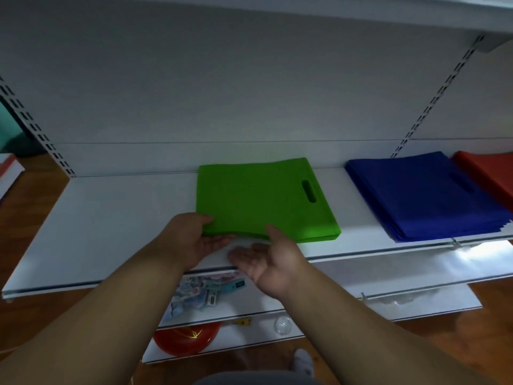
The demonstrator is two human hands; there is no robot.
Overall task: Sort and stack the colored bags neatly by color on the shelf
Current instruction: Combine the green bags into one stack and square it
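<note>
A white metal shelf [111, 226] is spanning the view, backed by a pale panel with slotted uprights [433, 101]. The green bags [258, 198] are lying in a flat stack at mid-shelf, the blue bags [422, 195] are sitting well to the right, and the red bags [491, 176] are overlapping the blue stack's far right edge. The left hand [191, 240] is gripping the green stack's near left corner, thumb on top. The right hand [269, 262] is lying released, palm up, its thumb touching the stack's near edge. Lower shelves are showing packets [205, 290] and a red bowl [186, 340] above a brown wooden floor [27, 201].
</note>
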